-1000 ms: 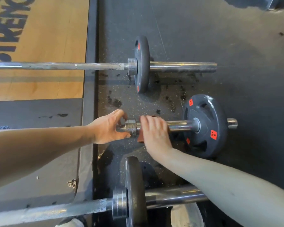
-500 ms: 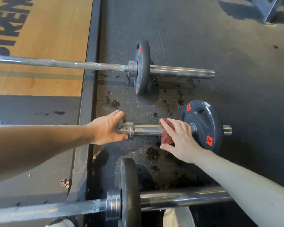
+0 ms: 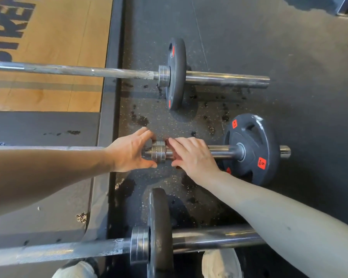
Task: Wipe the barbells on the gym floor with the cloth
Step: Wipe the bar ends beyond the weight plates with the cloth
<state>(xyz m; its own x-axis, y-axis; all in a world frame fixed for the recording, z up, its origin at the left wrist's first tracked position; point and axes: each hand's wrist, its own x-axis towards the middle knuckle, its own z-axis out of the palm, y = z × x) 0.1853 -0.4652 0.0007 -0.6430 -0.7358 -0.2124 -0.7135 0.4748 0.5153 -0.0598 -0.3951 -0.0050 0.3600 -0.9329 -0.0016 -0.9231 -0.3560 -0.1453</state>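
The right hand (image 3: pixel 193 155) is clasping a dark red cloth (image 3: pixel 167 141) round the shiny steel sleeve of the middle barbell (image 3: pixel 221 152), with fingers lying over the top and thumb underneath. The cloth is mostly hiding under the palm, only its edges showing. The left hand (image 3: pixel 129 151) is gripping the same bar right at the ringed steel collar (image 3: pixel 158 152), fingers above and thumb below, probably steadying it.

Handling, as a judgement: the cloth is soft and light and is bunching easily. The bar is rigid, heavy and smooth, so it is likely rolling if not held, and the shaft by the collar is the sensible hold.

A grey plate with red stickers (image 3: pixel 251 149) is sitting further out on the sleeve, beyond the right hand. The far barbell (image 3: pixel 109 72) is lying well apart, and the near barbell (image 3: pixel 209 237) is lying by the feet. All three are resting on the speckled black rubber floor (image 3: pixel 299 121).
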